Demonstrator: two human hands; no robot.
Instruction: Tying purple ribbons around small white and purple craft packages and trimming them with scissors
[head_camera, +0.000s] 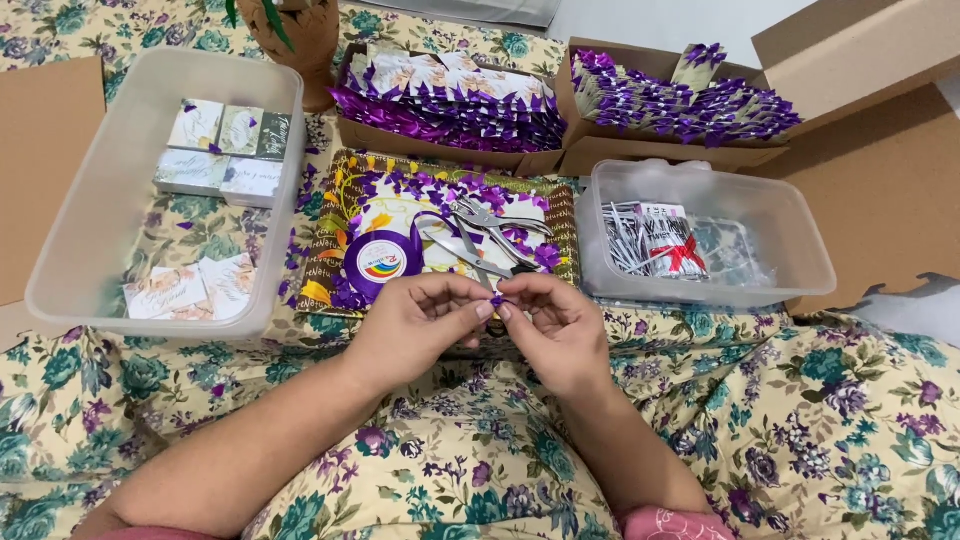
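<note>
My left hand (420, 325) and my right hand (555, 330) meet in front of me, fingertips pinching a small piece of purple ribbon (497, 299) between them. Just beyond the hands lies a patterned tray (335, 260) strewn with purple ribbon scraps. On it rest a purple ribbon spool (383, 262), a pair of scissors (470, 250) and a metal hole punch (500, 225).
A clear bin (80, 230) at the left holds small printed cards. A clear bin (800, 250) at the right holds wrapped packets, one with a red bow. Two cardboard boxes (440, 150) (650, 155) at the back hold purple-ribboned cards. A floral cloth covers everything.
</note>
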